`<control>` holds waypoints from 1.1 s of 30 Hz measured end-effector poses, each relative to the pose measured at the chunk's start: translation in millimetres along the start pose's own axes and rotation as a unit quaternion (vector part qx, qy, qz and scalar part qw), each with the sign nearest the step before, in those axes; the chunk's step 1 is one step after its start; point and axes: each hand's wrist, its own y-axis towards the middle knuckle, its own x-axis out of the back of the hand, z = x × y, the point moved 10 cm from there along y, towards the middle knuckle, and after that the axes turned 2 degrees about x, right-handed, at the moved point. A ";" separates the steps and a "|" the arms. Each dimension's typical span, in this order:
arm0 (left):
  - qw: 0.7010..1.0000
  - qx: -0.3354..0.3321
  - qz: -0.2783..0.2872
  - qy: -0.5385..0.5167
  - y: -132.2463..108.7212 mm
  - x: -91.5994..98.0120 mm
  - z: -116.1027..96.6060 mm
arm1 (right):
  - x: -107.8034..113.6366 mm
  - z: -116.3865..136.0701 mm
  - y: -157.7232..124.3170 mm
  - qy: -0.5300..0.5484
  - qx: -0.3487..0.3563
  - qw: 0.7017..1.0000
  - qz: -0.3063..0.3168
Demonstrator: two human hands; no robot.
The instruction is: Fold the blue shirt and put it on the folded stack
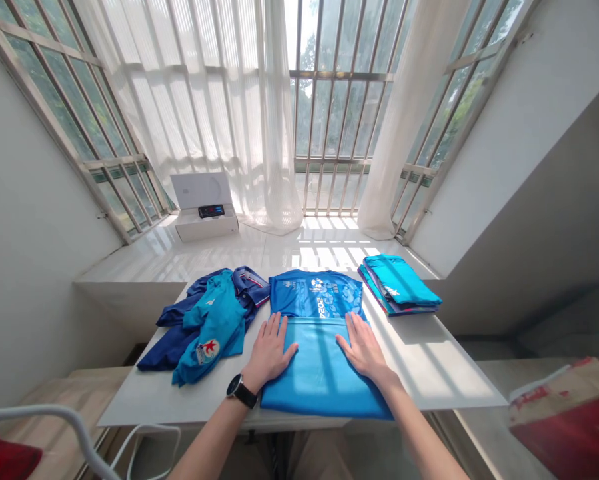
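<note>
A bright blue shirt [316,313] with white print lies partly folded on the white table [429,360], its lower part turned up over the middle. My left hand [270,350] rests flat on the fold's left edge, fingers spread; a black watch sits on that wrist. My right hand [364,348] lies flat on the fold's right edge, fingers also spread. Neither hand holds anything.
A loose heap of dark blue and teal shirts [206,320] lies at the table's left. A neat stack of folded teal garments [398,283] sits at the right rear. A white open box [204,207] stands on the window ledge. A white cable [144,440] hangs below the table's front.
</note>
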 end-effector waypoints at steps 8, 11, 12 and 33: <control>0.999 -0.041 -0.027 -0.024 -32.3 22.9 -16.4 | 17.3 6.7 -50.5 -0.039 0.011 0.999 -0.016; 0.997 -0.069 -0.004 -0.022 -55.4 19.1 -25.4 | 9.4 -5.6 -77.4 -0.066 -0.017 0.997 0.034; 0.997 -0.075 0.006 -0.021 -61.0 17.4 -27.9 | 8.5 -8.3 -83.2 -0.072 -0.022 0.996 0.046; 0.996 -0.087 0.024 -0.010 -87.9 31.9 -43.8 | 57.6 -39.5 83.7 -0.006 -0.002 0.996 0.090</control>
